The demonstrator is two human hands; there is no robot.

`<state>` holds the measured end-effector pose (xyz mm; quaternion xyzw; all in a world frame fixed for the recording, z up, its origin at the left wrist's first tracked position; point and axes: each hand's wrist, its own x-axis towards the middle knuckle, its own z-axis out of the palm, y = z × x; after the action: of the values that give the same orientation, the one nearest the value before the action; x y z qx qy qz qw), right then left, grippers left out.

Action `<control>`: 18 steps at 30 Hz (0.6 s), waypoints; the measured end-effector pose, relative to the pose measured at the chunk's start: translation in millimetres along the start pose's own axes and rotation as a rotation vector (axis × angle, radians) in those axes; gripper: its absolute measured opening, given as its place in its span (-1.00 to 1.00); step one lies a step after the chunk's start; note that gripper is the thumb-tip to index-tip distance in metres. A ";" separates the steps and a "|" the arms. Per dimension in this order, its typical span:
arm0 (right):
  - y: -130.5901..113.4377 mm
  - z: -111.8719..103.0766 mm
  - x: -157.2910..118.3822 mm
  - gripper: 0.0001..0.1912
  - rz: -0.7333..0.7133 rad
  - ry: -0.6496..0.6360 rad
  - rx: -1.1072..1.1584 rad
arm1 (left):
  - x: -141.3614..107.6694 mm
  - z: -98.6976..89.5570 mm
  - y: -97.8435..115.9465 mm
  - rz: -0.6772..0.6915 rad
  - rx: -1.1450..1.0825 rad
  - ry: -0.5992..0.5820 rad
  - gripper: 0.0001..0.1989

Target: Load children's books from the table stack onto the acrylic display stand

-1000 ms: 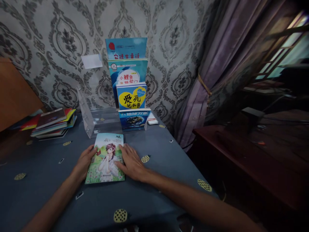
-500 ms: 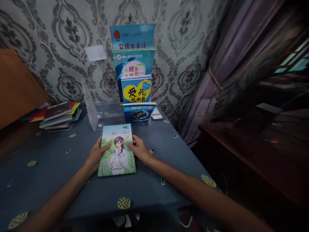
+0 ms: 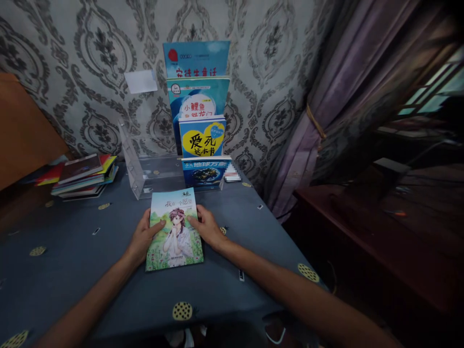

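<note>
Between my two hands is a thin paperback book (image 3: pixel 176 241), its cover showing a drawn figure with clasped hands on a green meadow. My left hand (image 3: pixel 145 234) grips its left edge, thumb on the cover and fingers hidden behind. On the right edge my right hand (image 3: pixel 208 226) pinches it the same way. Just beyond the book stands a clear acrylic tiered rack (image 3: pixel 131 162). Its right side holds several upright books in steps, among them a blue one with a yellow heart (image 3: pixel 203 140) and a blue globe book (image 3: pixel 205 174) in the lowest tier.
A loose stack of books (image 3: pixel 81 176) lies on the left of the blue-clothed table (image 3: pixel 90 261). At far left is an orange-brown panel (image 3: pixel 25 130). A tied purple curtain (image 3: pixel 308 140) hangs at right, above a dark red piece of furniture (image 3: pixel 362 232). Patterned wallpaper covers the back wall.
The book is still in both hands, tilted slightly more upright and a little nearer to me. The whole view has shifted slightly; the rack and its books look unchanged.
</note>
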<state>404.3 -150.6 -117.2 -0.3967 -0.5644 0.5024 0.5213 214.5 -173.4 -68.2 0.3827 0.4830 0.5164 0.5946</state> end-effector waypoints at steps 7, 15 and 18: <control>-1.2 -3.6 1.9 -0.68 0.036 -0.031 0.065 | 1.6 0.0 -2.0 -0.002 0.029 -0.002 -0.21; 0.1 -17.2 10.1 -0.73 0.108 0.065 -0.006 | 8.5 10.8 -5.6 0.058 0.150 -0.021 -0.23; 1.1 -22.4 13.5 -0.77 0.109 0.139 -0.072 | 13.7 16.7 -7.3 0.082 0.205 -0.040 -0.25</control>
<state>424.4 -133.8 -116.8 -0.4790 -0.5222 0.4807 0.5165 232.5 -160.4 -73.7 0.4712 0.5054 0.4804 0.5401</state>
